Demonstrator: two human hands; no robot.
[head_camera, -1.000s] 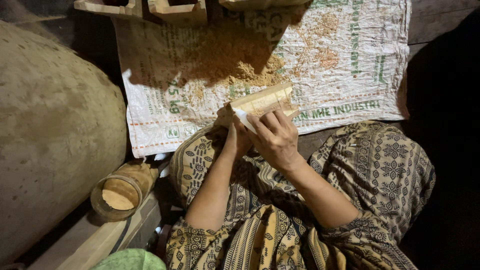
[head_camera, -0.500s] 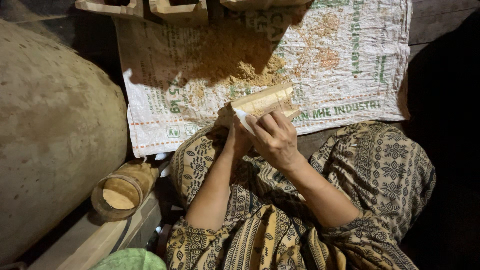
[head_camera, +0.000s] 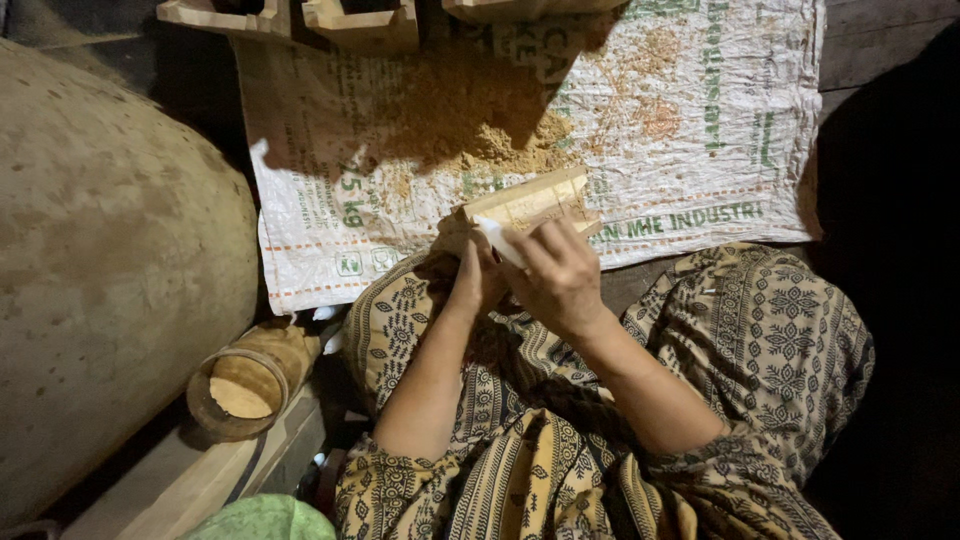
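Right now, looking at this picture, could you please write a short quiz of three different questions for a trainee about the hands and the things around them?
1. True or false: both hands hold the pale wooden piece above the printed woven sack.
2. What lies heaped on the sack just beyond the wooden piece?
A. sawdust
B. nails
C. water
3. Fill in: the round jar lies to the person's ____ side, beside the large rounded stone-like surface.

Key
1. True: the left hand and the right hand both grip it.
2. A: the sawdust.
3. left
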